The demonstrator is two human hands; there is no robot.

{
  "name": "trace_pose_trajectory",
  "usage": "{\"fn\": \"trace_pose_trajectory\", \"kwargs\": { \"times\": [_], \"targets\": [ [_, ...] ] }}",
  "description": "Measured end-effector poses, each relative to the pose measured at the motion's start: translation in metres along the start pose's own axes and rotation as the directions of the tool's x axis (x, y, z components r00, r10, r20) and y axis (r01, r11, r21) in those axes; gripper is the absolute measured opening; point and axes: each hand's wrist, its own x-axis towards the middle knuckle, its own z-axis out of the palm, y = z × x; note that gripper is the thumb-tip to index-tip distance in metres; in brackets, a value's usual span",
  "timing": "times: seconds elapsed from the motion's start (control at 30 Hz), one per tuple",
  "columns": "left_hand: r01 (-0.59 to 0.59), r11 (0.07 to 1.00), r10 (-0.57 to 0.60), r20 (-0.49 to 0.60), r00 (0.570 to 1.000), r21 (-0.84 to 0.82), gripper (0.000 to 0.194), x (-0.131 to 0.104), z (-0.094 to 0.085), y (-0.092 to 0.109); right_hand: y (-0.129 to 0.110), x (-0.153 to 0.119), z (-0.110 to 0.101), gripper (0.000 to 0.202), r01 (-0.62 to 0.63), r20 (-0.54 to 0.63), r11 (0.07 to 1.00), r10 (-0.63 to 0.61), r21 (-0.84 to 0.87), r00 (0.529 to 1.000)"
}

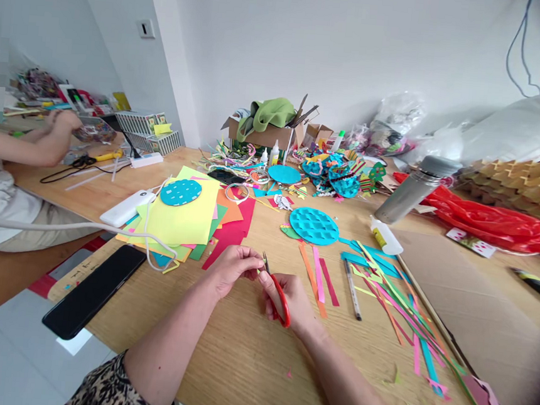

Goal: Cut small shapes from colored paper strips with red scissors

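Black-patterned sleeve (114,387); hands (293,300) at red-handled metal scissors (283,301); dimpled blue oval (314,226).

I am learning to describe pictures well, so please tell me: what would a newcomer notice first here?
Probably the red-handled scissors in the right hand, near the centre. Just beyond the hands, the bright blue patterned oval stands out on the wooden table. Farther right, the crumpled red plastic also draws the eye.

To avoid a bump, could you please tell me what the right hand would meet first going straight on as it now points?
The right hand would probably meet the left hand first, at its fingertips; depth is unclear.
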Motion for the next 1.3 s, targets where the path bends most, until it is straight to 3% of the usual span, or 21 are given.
{"fn": "trace_pose_trajectory", "kwargs": {
  "times": [0.43,1.3],
  "targets": [
    [0.006,1.000,-0.007,0.010,1.000,0.009,0.017,0.0002,-0.0009,0.0000,0.0005,-0.0006,-0.0017,0.055,-0.005,0.060,0.999,0.003,0.032,0.998],
    [0.005,1.000,-0.005,0.006,1.000,-0.014,0.017,-0.0005,0.0002,0.0012,0.0010,-0.0003,-0.0019,0.056,0.024,0.028,1.000,-0.024,0.000,0.999]
  ]
}}
